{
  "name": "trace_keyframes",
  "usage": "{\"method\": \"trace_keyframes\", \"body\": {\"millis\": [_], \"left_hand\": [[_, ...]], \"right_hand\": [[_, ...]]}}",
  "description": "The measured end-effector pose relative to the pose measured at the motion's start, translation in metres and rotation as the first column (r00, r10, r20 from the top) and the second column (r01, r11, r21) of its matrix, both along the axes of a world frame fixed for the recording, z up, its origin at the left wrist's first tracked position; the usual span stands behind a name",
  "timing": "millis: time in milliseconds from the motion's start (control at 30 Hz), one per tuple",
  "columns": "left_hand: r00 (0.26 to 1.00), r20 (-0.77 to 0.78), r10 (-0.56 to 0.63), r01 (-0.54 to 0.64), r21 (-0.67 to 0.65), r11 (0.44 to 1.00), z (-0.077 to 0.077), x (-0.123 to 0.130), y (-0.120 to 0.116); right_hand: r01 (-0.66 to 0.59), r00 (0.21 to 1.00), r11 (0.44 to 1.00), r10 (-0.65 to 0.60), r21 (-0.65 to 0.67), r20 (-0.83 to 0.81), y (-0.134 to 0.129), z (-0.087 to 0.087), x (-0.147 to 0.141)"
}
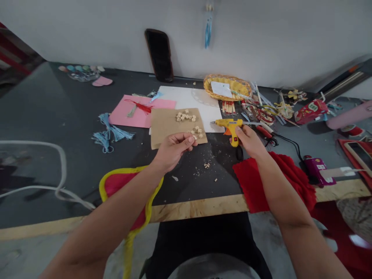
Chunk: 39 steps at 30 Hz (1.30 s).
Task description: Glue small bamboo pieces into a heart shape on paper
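A bright yellow glue gun (pixel 233 130) is showing an orange trigger, a small red switch on its handle and a dark-tipped nozzle pointing left toward the brown paper. The right hand (pixel 247 139) is closing its fingers around the back of it, holding it over the counter (pixel 139 186). The left hand (pixel 176 149) is pinching a small pale piece (pixel 194 137) between thumb and fingers, over the near edge of the brown paper (pixel 164 126). Knobbly beige clusters (pixel 185 116) are lying on that paper. Beyond, a woven basket (pixel 246 93) is standing by the wall; a red cloth (pixel 244 178) is draping over the counter's front edge.
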<state>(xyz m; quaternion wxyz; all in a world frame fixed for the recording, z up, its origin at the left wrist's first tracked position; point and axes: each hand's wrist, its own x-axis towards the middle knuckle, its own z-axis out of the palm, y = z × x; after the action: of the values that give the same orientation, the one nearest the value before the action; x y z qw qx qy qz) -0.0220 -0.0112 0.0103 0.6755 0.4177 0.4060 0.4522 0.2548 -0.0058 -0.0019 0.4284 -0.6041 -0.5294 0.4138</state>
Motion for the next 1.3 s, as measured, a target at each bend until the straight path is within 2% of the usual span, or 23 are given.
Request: {"method": "trace_keyframes", "body": {"millis": [67,133,200,267,300,367,433,533,633,700,767,867,933,1000,1067,1167,1300], "left_hand": [[1.000,0.002,-0.001,0.001,0.008,1.000,0.000,0.000,0.000],[1.000,0.000,-0.010,0.010,0.016,1.000,-0.002,0.000,0.000],[1.000,-0.008,-0.025,0.025,0.015,1.000,-0.004,0.000,0.001],[0.999,-0.015,-0.033,0.033,0.006,0.999,-0.006,0.001,0.001],[0.999,-0.019,-0.033,0.033,0.002,0.999,-0.006,0.001,0.000],[0.999,-0.029,-0.030,0.030,-0.004,1.000,-0.007,0.001,0.000],[0.999,-0.042,-0.032,0.033,0.002,0.999,-0.006,0.002,0.000],[0.996,-0.064,-0.061,0.062,0.017,0.998,-0.004,0.002,-0.002],[0.991,-0.088,-0.102,0.103,0.014,0.995,-0.003,0.003,-0.003],[0.987,-0.098,-0.127,0.128,0.006,0.992,-0.003,0.003,-0.004],[0.983,-0.099,-0.156,0.156,-0.008,0.988,-0.004,0.002,-0.004],[0.974,-0.087,-0.207,0.204,-0.039,0.978,-0.006,0.002,-0.005],[0.964,-0.080,-0.252,0.249,-0.049,0.967,-0.007,0.003,-0.006],[0.948,-0.080,-0.307,0.304,-0.050,0.951,-0.007,0.004,-0.008],[0.930,-0.082,-0.358,0.355,-0.051,0.933,-0.007,0.006,-0.010],[0.911,-0.083,-0.404,0.401,-0.048,0.915,-0.006,0.009,-0.013],[0.902,-0.086,-0.423,0.421,-0.037,0.906,-0.007,0.010,-0.014]], "right_hand": [[0.005,0.969,0.998,-0.021,0.065,0.247,-0.003,0.004,0.008],[0.037,0.881,0.988,-0.104,0.151,0.461,-0.010,0.010,0.012],[-0.007,0.833,0.971,-0.127,0.240,0.539,-0.019,0.016,0.006],[-0.210,0.840,0.929,0.012,0.304,0.542,-0.029,0.019,-0.010],[-0.349,0.820,0.883,0.126,0.314,0.559,-0.034,0.019,-0.019],[-0.617,0.693,0.747,0.365,0.248,0.622,-0.043,0.015,-0.039],[-0.726,0.569,0.668,0.448,0.165,0.690,-0.049,0.008,-0.052],[-0.755,0.459,0.652,0.451,0.069,0.766,-0.052,-0.003,-0.060],[-0.755,0.428,0.656,0.466,0.022,0.775,-0.052,-0.007,-0.061],[-0.755,0.430,0.656,0.481,0.012,0.764,-0.051,-0.007,-0.060],[-0.748,0.473,0.662,0.484,0.045,0.736,-0.049,-0.004,-0.059],[-0.680,0.650,0.700,0.437,0.219,0.621,-0.047,0.001,-0.056],[-0.576,0.781,0.731,0.360,0.367,0.509,-0.047,0.006,-0.055],[-0.473,0.862,0.745,0.282,0.470,0.421,-0.049,0.009,-0.056],[-0.410,0.897,0.756,0.235,0.511,0.374,-0.053,0.012,-0.059],[-0.404,0.899,0.762,0.228,0.506,0.374,-0.058,0.015,-0.065],[-0.446,0.883,0.722,0.258,0.530,0.392,-0.059,0.016,-0.068]]}}
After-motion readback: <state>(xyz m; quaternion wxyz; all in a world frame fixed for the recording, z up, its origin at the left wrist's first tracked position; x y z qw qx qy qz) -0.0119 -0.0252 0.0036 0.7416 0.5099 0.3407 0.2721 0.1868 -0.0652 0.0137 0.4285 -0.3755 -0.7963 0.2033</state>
